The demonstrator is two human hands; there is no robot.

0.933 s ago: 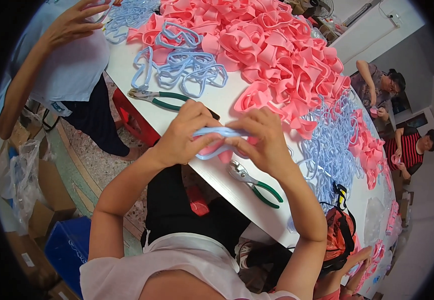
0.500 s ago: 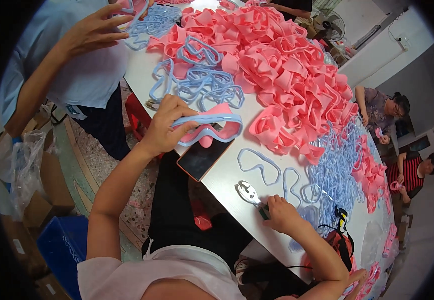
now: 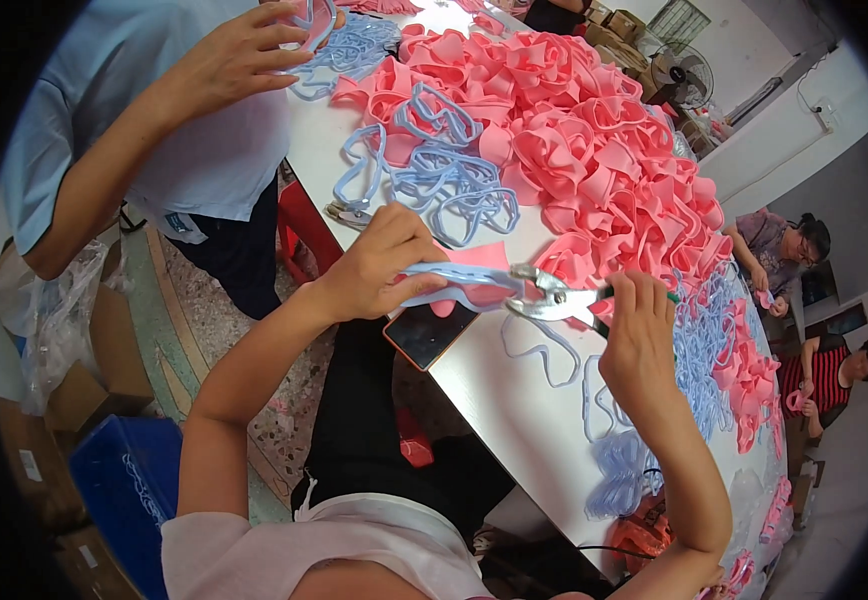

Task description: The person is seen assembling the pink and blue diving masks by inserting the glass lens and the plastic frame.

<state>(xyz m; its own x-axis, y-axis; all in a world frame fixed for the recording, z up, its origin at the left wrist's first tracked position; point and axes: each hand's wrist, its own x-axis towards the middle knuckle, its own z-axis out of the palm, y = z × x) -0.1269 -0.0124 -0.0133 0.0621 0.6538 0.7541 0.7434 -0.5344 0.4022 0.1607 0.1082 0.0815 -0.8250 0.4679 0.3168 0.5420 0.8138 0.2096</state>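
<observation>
- Left hand [image 3: 379, 265]: grip clamped on a light blue foam strip piece [image 3: 454, 282], with a pink foam piece [image 3: 474, 258] stacked against it. Held just above the table [image 3: 514, 420] edge, apparently so the tool can reach the end.
- Right hand [image 3: 639, 335]: grip closed round the handles of metal pliers [image 3: 544, 295]. Tool nose meets the blue strip's right end; jaws look closed on it, can't tell for sure.
- Strip is held level between both hands, left one steadying it against the tool.
- Dark phone [image 3: 429, 330] lies flat on the table edge, right under the work.
- Loose blue loops [image 3: 554, 350] on the table below the pliers, more blue pieces [image 3: 454, 185] beyond, big pile of pink foam pieces [image 3: 594, 150] behind, within reach.
- A second pair of pliers [image 3: 352, 213] lies at the table edge, left.
- Another person's hand [image 3: 244, 50] works on a piece top left, separate from this.
</observation>
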